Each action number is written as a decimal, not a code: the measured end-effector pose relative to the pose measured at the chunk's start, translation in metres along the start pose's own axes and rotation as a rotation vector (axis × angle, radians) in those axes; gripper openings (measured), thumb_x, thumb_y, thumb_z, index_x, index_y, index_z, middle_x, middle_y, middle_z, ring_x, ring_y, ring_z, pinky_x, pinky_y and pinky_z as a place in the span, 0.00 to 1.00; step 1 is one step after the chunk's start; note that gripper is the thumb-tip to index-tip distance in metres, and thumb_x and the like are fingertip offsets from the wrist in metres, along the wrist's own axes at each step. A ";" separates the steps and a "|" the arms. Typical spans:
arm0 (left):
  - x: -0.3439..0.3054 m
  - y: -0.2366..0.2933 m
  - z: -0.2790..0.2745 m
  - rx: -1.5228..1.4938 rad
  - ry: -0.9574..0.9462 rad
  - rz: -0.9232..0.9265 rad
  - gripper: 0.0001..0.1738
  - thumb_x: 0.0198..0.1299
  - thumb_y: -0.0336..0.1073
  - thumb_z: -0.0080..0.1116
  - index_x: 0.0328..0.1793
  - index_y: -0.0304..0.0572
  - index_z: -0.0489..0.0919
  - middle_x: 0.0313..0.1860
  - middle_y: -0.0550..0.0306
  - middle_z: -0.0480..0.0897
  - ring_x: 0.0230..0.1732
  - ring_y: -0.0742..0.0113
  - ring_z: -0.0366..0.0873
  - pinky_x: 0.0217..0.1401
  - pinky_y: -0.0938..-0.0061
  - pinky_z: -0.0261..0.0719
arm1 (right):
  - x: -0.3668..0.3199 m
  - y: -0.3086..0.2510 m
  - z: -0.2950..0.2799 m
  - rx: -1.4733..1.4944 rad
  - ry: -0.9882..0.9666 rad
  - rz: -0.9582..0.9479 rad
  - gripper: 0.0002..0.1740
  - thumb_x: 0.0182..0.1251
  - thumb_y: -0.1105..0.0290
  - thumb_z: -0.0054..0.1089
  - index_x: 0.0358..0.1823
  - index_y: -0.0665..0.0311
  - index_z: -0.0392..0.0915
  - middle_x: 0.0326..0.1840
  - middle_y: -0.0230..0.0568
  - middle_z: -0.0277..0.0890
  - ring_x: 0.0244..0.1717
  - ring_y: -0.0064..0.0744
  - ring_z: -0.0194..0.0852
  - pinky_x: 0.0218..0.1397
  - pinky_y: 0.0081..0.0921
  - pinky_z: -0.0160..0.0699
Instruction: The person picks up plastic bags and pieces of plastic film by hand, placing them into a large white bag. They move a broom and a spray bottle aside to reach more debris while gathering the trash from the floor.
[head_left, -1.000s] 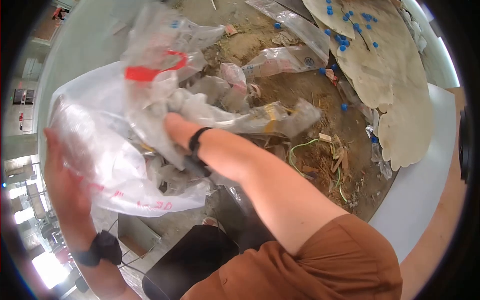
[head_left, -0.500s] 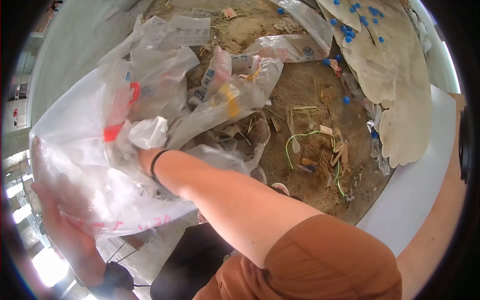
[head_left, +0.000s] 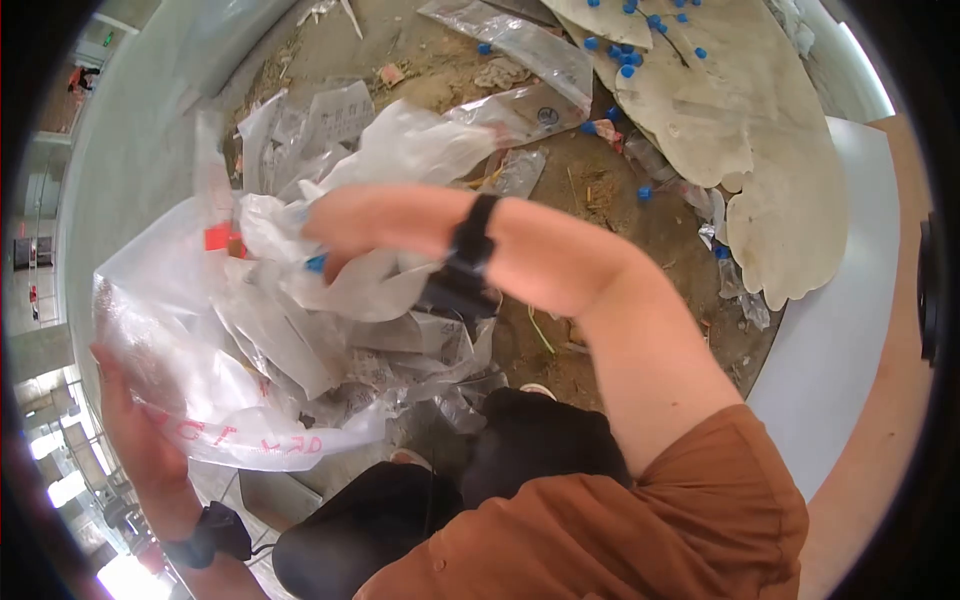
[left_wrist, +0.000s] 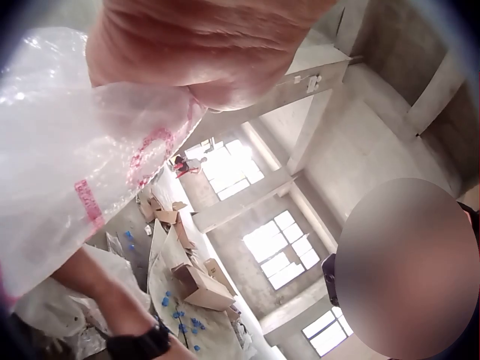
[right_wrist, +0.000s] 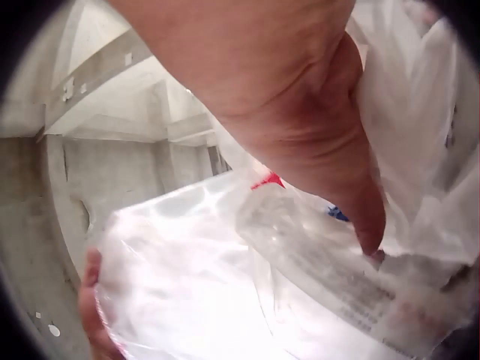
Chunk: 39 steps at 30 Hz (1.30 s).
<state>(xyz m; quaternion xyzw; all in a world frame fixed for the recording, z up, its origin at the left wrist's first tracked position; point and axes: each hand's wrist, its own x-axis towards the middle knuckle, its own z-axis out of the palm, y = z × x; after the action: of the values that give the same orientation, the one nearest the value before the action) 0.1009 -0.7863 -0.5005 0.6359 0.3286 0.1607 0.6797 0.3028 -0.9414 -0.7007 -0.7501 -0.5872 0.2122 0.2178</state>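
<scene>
A large clear plastic bag (head_left: 160, 300) with red lettering stands open on the left side of the head view. My left hand (head_left: 145, 430) holds its outer rim, and its fingertips show along the bag's edge in the right wrist view. Across the bag's mouth reaches my right hand (head_left: 350, 225), blurred, gripping crumpled white plastic film (head_left: 370, 285). In the right wrist view the thumb presses down on the film beside printed clear plastic (right_wrist: 352, 292). Part of the right fingers is hidden by the film. More plastic scraps (head_left: 280, 340) lie inside the bag's opening.
Clear wrappers (head_left: 530, 105) lie on the dirt-covered floor (head_left: 590, 190) with wood chips and a green cord (head_left: 540, 330). Blue caps (head_left: 625, 60) are scattered over a beige sheet (head_left: 700, 140) at upper right. A white board (head_left: 840, 280) runs along the right side.
My right hand first pushed down into the bag with plastic, then came up and to the right, now with white film around it. The left hand has stayed at the bag's rim.
</scene>
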 end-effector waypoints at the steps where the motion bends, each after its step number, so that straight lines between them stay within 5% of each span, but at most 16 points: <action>1: 0.001 0.000 0.003 -0.004 -0.011 0.011 0.32 0.68 0.54 0.46 0.66 0.35 0.66 0.60 0.53 0.73 0.58 0.62 0.73 0.61 0.67 0.73 | -0.017 0.020 -0.011 -0.069 0.018 0.040 0.24 0.46 0.52 0.69 0.38 0.63 0.81 0.34 0.51 0.78 0.41 0.53 0.77 0.44 0.44 0.75; 4: 0.004 -0.003 0.010 0.013 -0.095 -0.008 0.32 0.68 0.54 0.45 0.67 0.35 0.65 0.60 0.53 0.72 0.59 0.62 0.73 0.61 0.67 0.72 | -0.075 0.088 -0.028 -0.404 0.182 0.290 0.08 0.52 0.63 0.62 0.27 0.60 0.83 0.30 0.44 0.79 0.33 0.47 0.80 0.36 0.39 0.79; 8: 0.007 -0.009 0.006 0.015 -0.074 -0.004 0.33 0.68 0.55 0.45 0.68 0.36 0.63 0.61 0.53 0.72 0.60 0.61 0.72 0.62 0.66 0.71 | -0.133 0.179 -0.007 -0.501 0.386 0.618 0.08 0.54 0.70 0.56 0.25 0.61 0.83 0.30 0.45 0.80 0.33 0.48 0.81 0.35 0.38 0.80; 11: 0.005 -0.009 0.014 0.013 -0.040 -0.013 0.33 0.68 0.55 0.45 0.68 0.38 0.63 0.61 0.52 0.72 0.60 0.61 0.72 0.62 0.65 0.72 | -0.144 0.218 0.020 -0.386 0.337 0.795 0.08 0.55 0.72 0.55 0.33 0.61 0.83 0.34 0.46 0.80 0.40 0.48 0.80 0.42 0.39 0.79; 13: 0.004 -0.009 0.007 0.033 0.010 -0.031 0.32 0.68 0.55 0.45 0.68 0.39 0.63 0.61 0.52 0.72 0.60 0.60 0.72 0.62 0.65 0.72 | -0.135 0.232 0.043 -0.214 0.289 1.040 0.18 0.55 0.73 0.56 0.50 0.57 0.77 0.53 0.47 0.75 0.51 0.47 0.76 0.51 0.40 0.76; 18: 0.001 0.001 -0.019 0.076 -0.037 -0.062 0.33 0.67 0.56 0.45 0.69 0.40 0.62 0.62 0.51 0.71 0.61 0.57 0.71 0.62 0.61 0.72 | -0.101 0.232 0.065 -0.166 0.121 1.030 0.33 0.57 0.72 0.53 0.67 0.51 0.60 0.74 0.41 0.51 0.63 0.44 0.67 0.59 0.39 0.73; 20: 0.003 0.004 -0.030 0.000 -0.108 -0.128 0.33 0.67 0.56 0.45 0.70 0.41 0.62 0.63 0.50 0.71 0.61 0.57 0.71 0.62 0.59 0.71 | -0.089 0.239 0.074 -0.161 0.224 1.072 0.31 0.59 0.72 0.51 0.67 0.51 0.60 0.71 0.42 0.56 0.63 0.44 0.68 0.60 0.40 0.73; 23: -0.003 0.003 -0.029 -0.058 -0.288 -0.128 0.33 0.67 0.55 0.44 0.70 0.42 0.61 0.63 0.50 0.70 0.61 0.57 0.71 0.63 0.60 0.72 | -0.086 0.241 0.074 -0.135 0.102 1.135 0.31 0.60 0.69 0.51 0.67 0.52 0.59 0.61 0.42 0.70 0.60 0.44 0.71 0.57 0.39 0.73; 24: -0.006 -0.005 -0.009 0.006 0.003 -0.048 0.29 0.68 0.56 0.44 0.64 0.41 0.66 0.53 0.56 0.73 0.52 0.66 0.73 0.55 0.68 0.73 | -0.088 0.242 0.075 -0.124 0.049 1.162 0.31 0.60 0.66 0.52 0.68 0.51 0.59 0.57 0.42 0.74 0.59 0.45 0.72 0.57 0.37 0.72; 26: -0.009 -0.008 0.001 0.066 0.298 0.034 0.27 0.68 0.56 0.43 0.59 0.40 0.71 0.43 0.63 0.76 0.44 0.74 0.75 0.47 0.77 0.74 | -0.089 0.238 0.085 -0.111 0.094 1.169 0.26 0.58 0.67 0.55 0.61 0.53 0.69 0.54 0.42 0.77 0.57 0.43 0.74 0.56 0.37 0.72; 28: -0.009 -0.007 -0.003 0.154 0.339 0.033 0.27 0.68 0.56 0.45 0.57 0.40 0.72 0.41 0.64 0.76 0.41 0.76 0.75 0.45 0.78 0.74 | -0.089 0.236 0.087 -0.083 0.035 1.181 0.17 0.56 0.68 0.58 0.49 0.55 0.80 0.51 0.43 0.79 0.55 0.42 0.76 0.54 0.37 0.74; 29: -0.011 -0.007 -0.017 0.155 0.339 0.033 0.27 0.68 0.56 0.45 0.57 0.40 0.72 0.41 0.64 0.76 0.41 0.76 0.75 0.45 0.78 0.74 | -0.088 0.236 0.094 -0.168 0.107 1.139 0.12 0.54 0.67 0.59 0.39 0.57 0.84 0.47 0.44 0.80 0.51 0.41 0.78 0.52 0.38 0.75; 33: -0.016 0.003 -0.033 0.228 0.179 -0.039 0.35 0.66 0.58 0.45 0.68 0.37 0.63 0.60 0.51 0.72 0.58 0.62 0.73 0.59 0.68 0.73 | -0.086 0.227 0.100 -0.319 0.246 1.017 0.14 0.54 0.67 0.58 0.42 0.59 0.83 0.45 0.47 0.81 0.49 0.43 0.79 0.51 0.36 0.76; 36: -0.014 0.002 -0.022 0.152 0.127 -0.082 0.32 0.67 0.56 0.45 0.64 0.37 0.67 0.53 0.55 0.74 0.52 0.68 0.74 0.53 0.72 0.74 | -0.083 0.210 0.096 -0.036 0.029 0.870 0.18 0.53 0.63 0.61 0.46 0.61 0.80 0.48 0.48 0.79 0.49 0.47 0.78 0.53 0.36 0.74; 38: -0.011 -0.004 -0.018 0.132 0.097 -0.056 0.28 0.68 0.54 0.45 0.61 0.37 0.71 0.47 0.61 0.77 0.45 0.74 0.76 0.48 0.77 0.75 | -0.093 0.186 0.102 0.506 0.291 0.634 0.26 0.50 0.58 0.65 0.50 0.62 0.77 0.49 0.49 0.78 0.49 0.48 0.76 0.53 0.35 0.74; 39: -0.010 -0.006 -0.014 0.096 0.137 -0.043 0.28 0.69 0.54 0.45 0.62 0.36 0.70 0.48 0.60 0.77 0.46 0.73 0.76 0.48 0.77 0.75 | -0.095 0.171 0.102 0.505 0.274 0.662 0.26 0.49 0.56 0.64 0.49 0.64 0.77 0.47 0.50 0.79 0.48 0.47 0.77 0.51 0.35 0.74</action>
<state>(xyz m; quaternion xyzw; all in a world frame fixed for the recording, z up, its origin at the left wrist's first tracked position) 0.0830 -0.7828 -0.5034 0.6478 0.3954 0.1733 0.6276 0.3585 -1.0628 -0.8761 -0.8424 -0.2105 0.3059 0.3905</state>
